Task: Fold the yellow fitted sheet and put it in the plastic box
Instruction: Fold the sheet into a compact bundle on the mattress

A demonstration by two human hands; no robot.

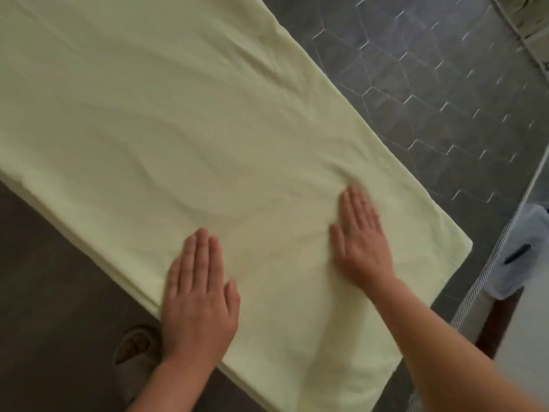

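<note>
Palms down on the yellow fitted sheet (178, 129)

Folded into a long band, it lies on the quilted mattress (430, 84), its near corner close to the mattress's right edge. Left hand (199, 295) and right hand (361, 242) press flat on it, fingers (202, 251) straight and together (the right ones blurred).

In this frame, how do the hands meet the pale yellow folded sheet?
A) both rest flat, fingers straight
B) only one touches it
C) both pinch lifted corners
A: the left hand and the right hand both lie palm-down, fingers straight, on the pale yellow folded sheet.
</note>
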